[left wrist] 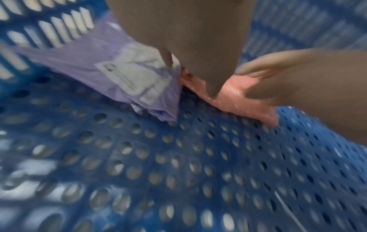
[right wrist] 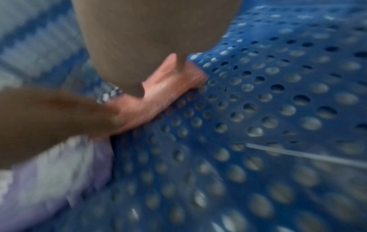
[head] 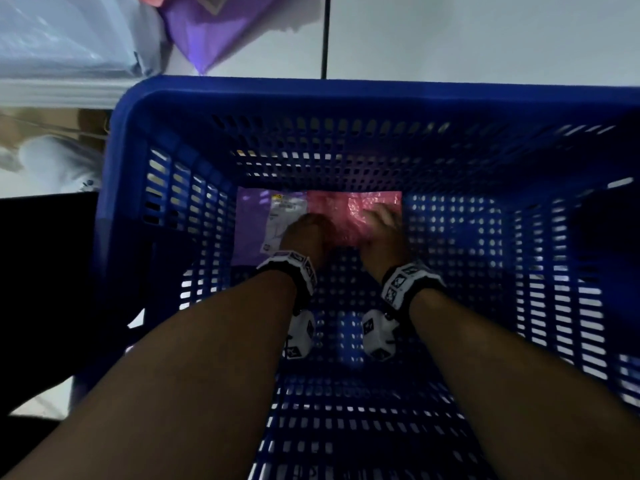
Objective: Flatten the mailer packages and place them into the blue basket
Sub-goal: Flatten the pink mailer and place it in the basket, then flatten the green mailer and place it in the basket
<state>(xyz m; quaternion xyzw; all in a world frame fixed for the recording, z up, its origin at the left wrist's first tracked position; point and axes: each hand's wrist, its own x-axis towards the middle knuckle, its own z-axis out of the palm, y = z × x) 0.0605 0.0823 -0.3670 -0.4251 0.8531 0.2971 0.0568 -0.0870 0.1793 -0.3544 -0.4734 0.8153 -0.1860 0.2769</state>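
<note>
Both of my hands are deep inside the blue basket (head: 311,88). A pink mailer (head: 346,216) lies on its perforated floor (left wrist: 158,157) near the far wall. My left hand (head: 304,233) bears down on the mailer's left part. My right hand (head: 381,226) lies on its right part with fingers spread. In the blurred wrist views the fingertips of each hand point down onto the pink mailer (left wrist: 238,100) (right wrist: 158,94). A purple mailer (head: 249,216) with a white label lies flat just left of it, partly under my left hand (left wrist: 198,62).
Beyond the basket, on the white table (head: 485,36), lie another purple mailer (head: 214,32) and a pale bluish mailer (head: 69,39). The right half of the basket floor (head: 467,254) is bare. A dark shape (head: 41,271) stands left of the basket.
</note>
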